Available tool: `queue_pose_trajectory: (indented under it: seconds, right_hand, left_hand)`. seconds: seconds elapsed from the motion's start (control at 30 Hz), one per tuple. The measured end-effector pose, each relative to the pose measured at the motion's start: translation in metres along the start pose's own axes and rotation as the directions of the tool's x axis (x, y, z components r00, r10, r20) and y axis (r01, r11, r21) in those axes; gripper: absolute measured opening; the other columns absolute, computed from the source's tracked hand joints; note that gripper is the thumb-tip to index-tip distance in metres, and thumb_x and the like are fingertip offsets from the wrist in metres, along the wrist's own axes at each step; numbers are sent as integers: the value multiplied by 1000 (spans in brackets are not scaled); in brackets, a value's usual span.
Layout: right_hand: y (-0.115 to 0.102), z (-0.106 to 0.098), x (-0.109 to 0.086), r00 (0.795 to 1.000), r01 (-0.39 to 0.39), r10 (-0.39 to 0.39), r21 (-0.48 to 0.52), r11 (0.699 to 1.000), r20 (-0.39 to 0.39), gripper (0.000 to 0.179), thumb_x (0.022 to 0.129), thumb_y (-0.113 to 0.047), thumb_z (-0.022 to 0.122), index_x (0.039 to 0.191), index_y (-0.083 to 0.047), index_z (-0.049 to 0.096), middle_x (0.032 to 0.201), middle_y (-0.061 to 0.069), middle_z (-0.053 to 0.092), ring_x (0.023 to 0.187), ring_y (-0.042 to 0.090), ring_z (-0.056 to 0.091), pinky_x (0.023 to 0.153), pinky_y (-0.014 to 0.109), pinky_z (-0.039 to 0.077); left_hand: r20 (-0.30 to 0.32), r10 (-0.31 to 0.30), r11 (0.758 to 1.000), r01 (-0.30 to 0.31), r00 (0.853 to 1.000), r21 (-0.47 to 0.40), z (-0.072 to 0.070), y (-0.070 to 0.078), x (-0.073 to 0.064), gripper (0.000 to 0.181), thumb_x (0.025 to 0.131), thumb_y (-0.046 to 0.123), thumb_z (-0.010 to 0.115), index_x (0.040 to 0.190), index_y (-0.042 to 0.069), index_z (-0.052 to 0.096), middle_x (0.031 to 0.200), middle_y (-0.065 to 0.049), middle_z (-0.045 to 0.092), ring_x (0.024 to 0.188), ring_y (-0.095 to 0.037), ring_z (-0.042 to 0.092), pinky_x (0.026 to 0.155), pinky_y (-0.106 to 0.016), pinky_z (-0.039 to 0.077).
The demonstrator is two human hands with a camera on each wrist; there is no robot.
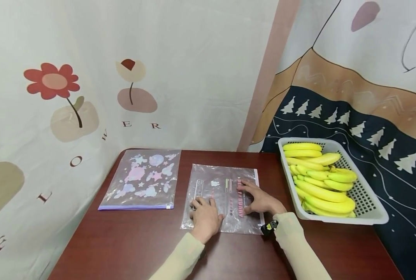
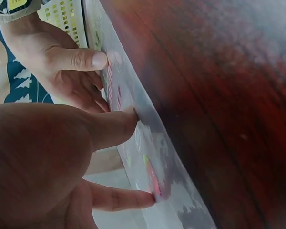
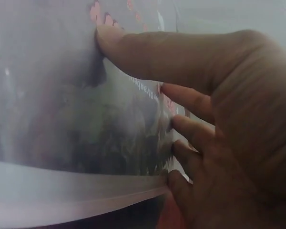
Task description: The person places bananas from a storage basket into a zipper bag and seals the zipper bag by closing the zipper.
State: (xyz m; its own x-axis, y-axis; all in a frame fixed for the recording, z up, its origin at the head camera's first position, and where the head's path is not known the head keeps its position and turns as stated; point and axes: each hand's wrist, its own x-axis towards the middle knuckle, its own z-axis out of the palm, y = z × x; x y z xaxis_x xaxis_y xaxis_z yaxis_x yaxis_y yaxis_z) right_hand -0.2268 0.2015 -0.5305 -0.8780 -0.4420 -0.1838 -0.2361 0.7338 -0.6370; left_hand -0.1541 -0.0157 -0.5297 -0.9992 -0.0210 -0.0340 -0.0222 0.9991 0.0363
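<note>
A transparent plastic zip bag [image 1: 237, 175] with pink lettering lies flat on the brown table, its white strip along the right side. On its lower left part rests my left hand [image 1: 206, 218], fingertips and thumb touching the plastic. My right hand [image 1: 260, 199] rests on the right part, over the pink print. In the left wrist view, the left thumb [image 2: 117, 129] presses the bag near its front edge, with the right hand [image 2: 62, 67] beyond. The right wrist view shows the right thumb [image 3: 152, 52] and spread fingers on the film. Neither hand pinches the bag.
Left of the hands lies a second zip bag [image 1: 151, 165] with pastel sea-animal prints and a purple zip. A grey plastic basket [image 1: 372, 206] holding several yellow bananas [image 1: 323, 190] stands at the right. Printed cloth [image 1: 200, 77] hangs behind the table [image 1: 134, 241].
</note>
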Motion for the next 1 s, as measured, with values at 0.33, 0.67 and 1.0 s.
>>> queue_pose_trajectory:
  seconds: [0.33,0.67,1.0]
  right_hand:
    - [-1,-2,-15,968,-89,80,-24,996,-237,68,81,-17,81,143,-7,56,159,22,40,146,44,36,116,61,39]
    - [-5,2,-32,866,-329,317,38,944,-387,75,82,-30,81,141,4,51,128,25,61,113,38,58,98,55,51]
    - [-14,5,-35,797,-495,452,-5,869,-400,69,78,-40,82,123,7,60,106,26,70,86,36,67,74,51,57]
  left_hand:
    - [-5,45,999,-45,999,3,-6,-2,2,81,86,64,72,141,7,55,133,-40,50,112,-57,53,61,-49,59]
    - [22,56,995,-54,998,-89,-10,-17,10,71,76,60,82,123,9,66,117,-25,54,101,-40,51,67,-44,54]
    - [-64,213,921,-222,975,-321,-21,19,17,48,81,39,82,112,4,72,113,-22,63,106,-36,57,78,-47,59]
